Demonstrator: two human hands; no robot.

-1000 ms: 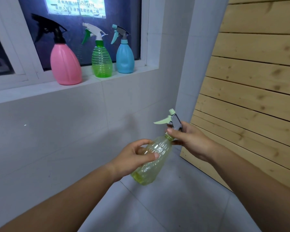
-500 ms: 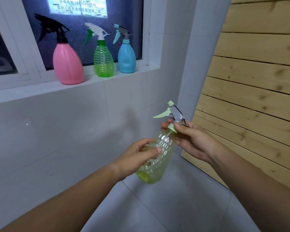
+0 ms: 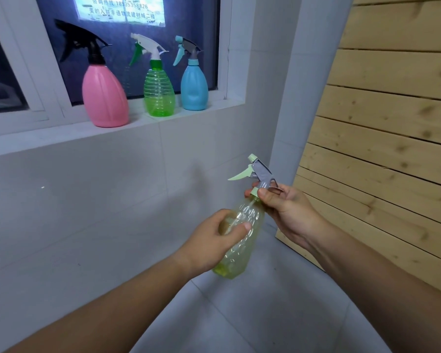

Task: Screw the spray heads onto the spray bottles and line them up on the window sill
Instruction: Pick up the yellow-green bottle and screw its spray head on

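Observation:
I hold a clear yellow spray bottle (image 3: 242,240) tilted in front of me, below the window sill. My left hand (image 3: 214,240) wraps around its body. My right hand (image 3: 285,210) pinches the pale green collar at the neck, under the grey and mint spray head (image 3: 259,171), which sits on the bottle with its trigger pointing left. On the white window sill (image 3: 61,133) stand three bottles with heads on: a pink bottle (image 3: 105,98) with a black head, a green ribbed bottle (image 3: 159,93) with a white head, and a blue bottle (image 3: 194,87) with a grey head.
A white tiled wall (image 3: 87,200) runs under the sill. A white pillar (image 3: 290,98) stands right of the window, and a wooden plank wall (image 3: 392,149) fills the right side. Grey floor tiles (image 3: 252,314) lie below my hands.
The yellow bottle has tipped more upright and risen slightly. My right-hand fingers have shifted around the collar at the neck. The three bottles on the sill have not moved.

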